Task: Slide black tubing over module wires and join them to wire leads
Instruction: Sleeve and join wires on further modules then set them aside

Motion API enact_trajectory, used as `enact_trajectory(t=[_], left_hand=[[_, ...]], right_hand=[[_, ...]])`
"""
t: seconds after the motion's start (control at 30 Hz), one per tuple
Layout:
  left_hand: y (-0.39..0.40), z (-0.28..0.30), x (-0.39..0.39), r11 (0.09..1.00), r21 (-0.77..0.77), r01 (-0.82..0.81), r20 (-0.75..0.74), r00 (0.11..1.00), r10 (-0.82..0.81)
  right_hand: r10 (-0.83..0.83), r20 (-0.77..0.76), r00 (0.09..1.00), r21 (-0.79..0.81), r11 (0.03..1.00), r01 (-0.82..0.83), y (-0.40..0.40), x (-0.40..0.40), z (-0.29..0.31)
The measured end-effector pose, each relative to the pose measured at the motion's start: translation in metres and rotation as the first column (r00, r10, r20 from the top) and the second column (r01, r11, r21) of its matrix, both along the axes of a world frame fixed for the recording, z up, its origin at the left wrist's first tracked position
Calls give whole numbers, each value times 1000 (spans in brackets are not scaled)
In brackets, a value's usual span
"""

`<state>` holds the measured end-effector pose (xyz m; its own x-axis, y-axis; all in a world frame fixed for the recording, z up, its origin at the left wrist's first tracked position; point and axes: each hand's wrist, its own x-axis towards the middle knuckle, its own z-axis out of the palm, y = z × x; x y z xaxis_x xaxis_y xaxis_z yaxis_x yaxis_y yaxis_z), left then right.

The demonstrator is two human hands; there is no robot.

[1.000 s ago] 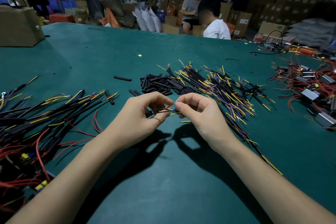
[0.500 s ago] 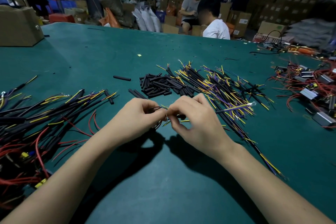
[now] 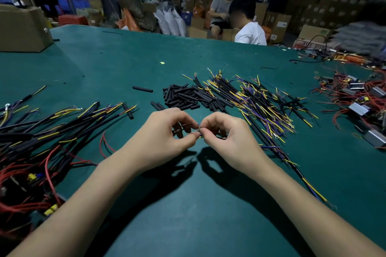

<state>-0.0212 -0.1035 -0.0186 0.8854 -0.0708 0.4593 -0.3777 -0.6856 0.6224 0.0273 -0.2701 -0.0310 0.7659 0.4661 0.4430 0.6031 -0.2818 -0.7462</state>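
Above the green table [image 3: 129,62], near centre: left hand [image 3: 160,137] and right hand [image 3: 227,137] meeting fingertip to fingertip, both lifted off the surface, shadows beneath. Left thumb and forefinger pinched on thin wire ends [image 3: 198,131] at the meeting point, with a dark loop of wire showing inside the curl of the fingers. Right thumb and forefinger pinched on the same wire ends from the other side, with a short black piece just visible under the palm, too hidden to tell tubing from sheath. Exact joint between the wires too small to make out.

Just beyond the hands, a heap of short black tubing pieces [image 3: 181,98], with one stray piece [image 3: 142,89] lying alone further left. Right of that heap and touching it, a spread pile of wire leads [image 3: 257,100], black-sheathed with yellow and blue ends. Far right, modules [image 3: 359,108] with metal bodies tangled in red wires. Left and near left, a pile of finished assemblies [image 3: 41,129], black sheaths with yellow ends and red wires mixed in. Far left on the table, a cardboard box [image 3: 23,29]. Past the far edge, a seated person in a white shirt [image 3: 250,33], another person behind, stacks of cartons around.
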Motion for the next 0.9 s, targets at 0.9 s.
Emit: enact_trajectory(t=[0.9], left_hand=[[4,4,3,963,-270,-16,-340,937,-80]], right_hand=[[-4,277,961,-50,999,18,-6,2,2]])
